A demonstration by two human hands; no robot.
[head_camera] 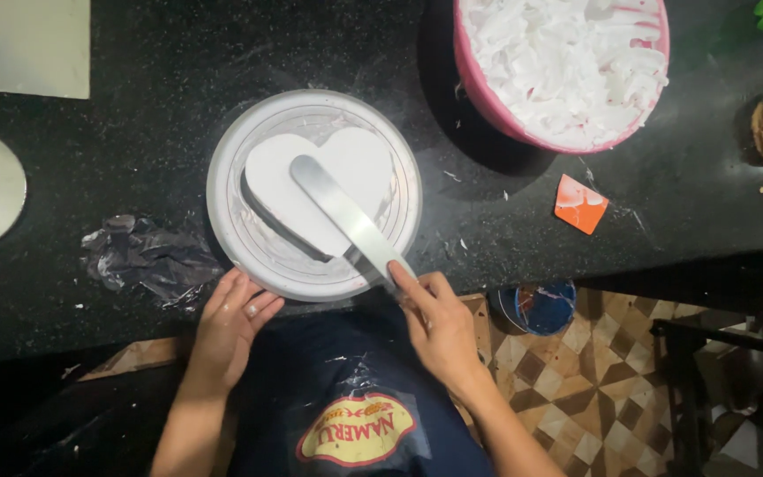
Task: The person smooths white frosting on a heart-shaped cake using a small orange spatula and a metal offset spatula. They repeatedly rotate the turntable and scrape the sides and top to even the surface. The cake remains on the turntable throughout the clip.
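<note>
Right hand [439,322] gripping the handle of a long metal spatula [337,212], fingers closed around it, blade lying flat across the white heart-shaped cake [311,177]. Cake sitting on a round turntable [231,230] on the black worktop [134,106]. Left hand [231,322] resting loosely open, fingertips touching the turntable's near rim. Pink bowl [487,97] of white cream standing well apart.

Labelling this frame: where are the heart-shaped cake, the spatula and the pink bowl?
heart-shaped cake [280,181]: head view, bare frosted top.
spatula [337,208]: head view, middle of the blade.
pink bowl [487,102]: head view, outer wall.
</note>
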